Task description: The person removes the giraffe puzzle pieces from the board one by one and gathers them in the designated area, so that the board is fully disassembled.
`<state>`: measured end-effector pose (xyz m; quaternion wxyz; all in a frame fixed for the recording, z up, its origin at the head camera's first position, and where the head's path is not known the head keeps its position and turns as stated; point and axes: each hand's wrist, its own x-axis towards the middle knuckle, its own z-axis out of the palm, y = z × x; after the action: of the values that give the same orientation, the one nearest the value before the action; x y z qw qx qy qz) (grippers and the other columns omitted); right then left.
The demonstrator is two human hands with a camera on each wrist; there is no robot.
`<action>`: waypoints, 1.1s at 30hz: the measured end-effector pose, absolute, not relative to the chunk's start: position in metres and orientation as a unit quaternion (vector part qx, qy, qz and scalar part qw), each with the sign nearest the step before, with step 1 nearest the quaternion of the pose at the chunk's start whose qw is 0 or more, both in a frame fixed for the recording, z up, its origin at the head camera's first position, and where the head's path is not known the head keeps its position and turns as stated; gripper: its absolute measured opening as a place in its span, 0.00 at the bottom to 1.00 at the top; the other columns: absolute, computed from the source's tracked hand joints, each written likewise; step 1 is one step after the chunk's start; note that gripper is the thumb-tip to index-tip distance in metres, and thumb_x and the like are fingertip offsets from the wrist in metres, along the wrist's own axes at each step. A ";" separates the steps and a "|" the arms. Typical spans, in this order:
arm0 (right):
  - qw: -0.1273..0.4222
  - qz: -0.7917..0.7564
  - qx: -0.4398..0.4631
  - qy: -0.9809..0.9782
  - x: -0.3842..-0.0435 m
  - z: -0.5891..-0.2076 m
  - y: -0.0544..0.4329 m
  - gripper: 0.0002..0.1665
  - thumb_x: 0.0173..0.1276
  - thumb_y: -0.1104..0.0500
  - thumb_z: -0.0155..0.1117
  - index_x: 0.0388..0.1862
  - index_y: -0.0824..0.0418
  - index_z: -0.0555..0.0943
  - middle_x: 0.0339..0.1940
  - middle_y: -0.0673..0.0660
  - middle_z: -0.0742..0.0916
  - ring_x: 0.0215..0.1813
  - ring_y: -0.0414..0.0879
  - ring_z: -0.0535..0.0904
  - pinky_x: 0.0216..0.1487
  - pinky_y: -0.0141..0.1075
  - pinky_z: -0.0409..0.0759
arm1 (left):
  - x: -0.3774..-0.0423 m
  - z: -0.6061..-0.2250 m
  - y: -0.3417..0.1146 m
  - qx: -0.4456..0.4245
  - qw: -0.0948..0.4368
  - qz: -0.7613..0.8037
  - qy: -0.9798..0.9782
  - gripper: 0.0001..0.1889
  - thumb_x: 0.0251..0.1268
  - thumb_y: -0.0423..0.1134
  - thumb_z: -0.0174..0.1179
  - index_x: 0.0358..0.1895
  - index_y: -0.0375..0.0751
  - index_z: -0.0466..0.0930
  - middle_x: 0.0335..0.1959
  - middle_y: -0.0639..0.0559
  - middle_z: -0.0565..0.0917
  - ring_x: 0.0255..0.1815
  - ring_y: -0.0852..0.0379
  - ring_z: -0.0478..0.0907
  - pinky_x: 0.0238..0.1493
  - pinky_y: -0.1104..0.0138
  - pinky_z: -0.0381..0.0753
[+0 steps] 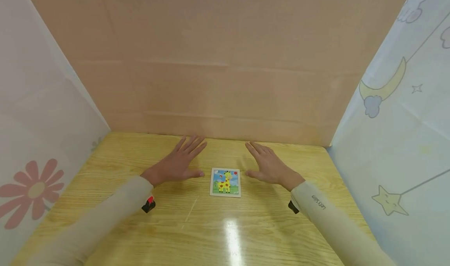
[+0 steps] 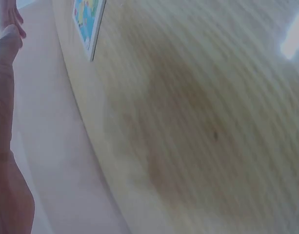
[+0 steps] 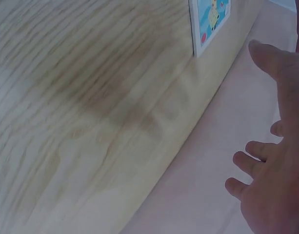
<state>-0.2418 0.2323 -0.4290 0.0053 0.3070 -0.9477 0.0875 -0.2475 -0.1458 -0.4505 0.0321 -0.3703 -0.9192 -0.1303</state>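
Observation:
A square giraffe picture puzzle [image 1: 225, 182] with a pale border lies flat on the wooden table, between my two hands. It shows a yellow giraffe with red spots on a blue and green ground. To its left my left hand [image 1: 178, 161] hovers with fingers spread and nothing in it. On the other side my right hand [image 1: 270, 165] is held out the same way, thumb toward the puzzle. Neither hand touches it. Part of the puzzle [image 2: 89, 22] appears at the top of the left wrist view, and its corner [image 3: 211, 22] shows in the right wrist view.
The wooden table [image 1: 158, 231] runs back to a tan wall sheet [image 1: 225, 63]. White printed sheets stand at the left [image 1: 35, 102] with a pink flower and at the right [image 1: 404, 141] with a moon and stars. Light glares on the table's front.

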 end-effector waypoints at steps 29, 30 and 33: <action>-0.068 0.133 0.347 -0.926 -0.248 -0.474 0.153 0.36 0.78 0.48 0.69 0.78 0.60 0.74 0.71 0.61 0.83 0.69 0.56 0.81 0.72 0.53 0.81 | -0.234 -0.504 -0.109 -0.351 -0.071 -0.167 -0.919 0.61 0.67 0.75 0.61 0.89 0.40 0.42 0.92 0.45 0.44 0.93 0.41 0.36 0.90 0.38 0.36; -0.072 0.134 0.346 -0.926 -0.248 -0.474 0.151 0.35 0.78 0.48 0.69 0.78 0.60 0.74 0.71 0.60 0.83 0.68 0.55 0.81 0.71 0.51 0.82 | -0.234 -0.504 -0.108 -0.350 -0.075 -0.167 -0.918 0.61 0.68 0.74 0.61 0.89 0.40 0.43 0.92 0.45 0.44 0.93 0.41 0.37 0.89 0.38 0.36; -0.083 0.138 0.343 -0.925 -0.248 -0.475 0.147 0.33 0.79 0.49 0.68 0.77 0.59 0.76 0.70 0.59 0.82 0.67 0.53 0.81 0.69 0.49 0.83 | -0.234 -0.505 -0.107 -0.349 -0.088 -0.165 -0.918 0.61 0.68 0.74 0.61 0.89 0.39 0.43 0.91 0.44 0.45 0.93 0.41 0.37 0.89 0.37 0.36</action>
<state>-0.2480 0.1468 -0.4751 -0.0829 0.3431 -0.9255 0.1376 -0.2338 -0.1069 -0.5048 -0.0884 -0.3488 -0.9183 -0.1652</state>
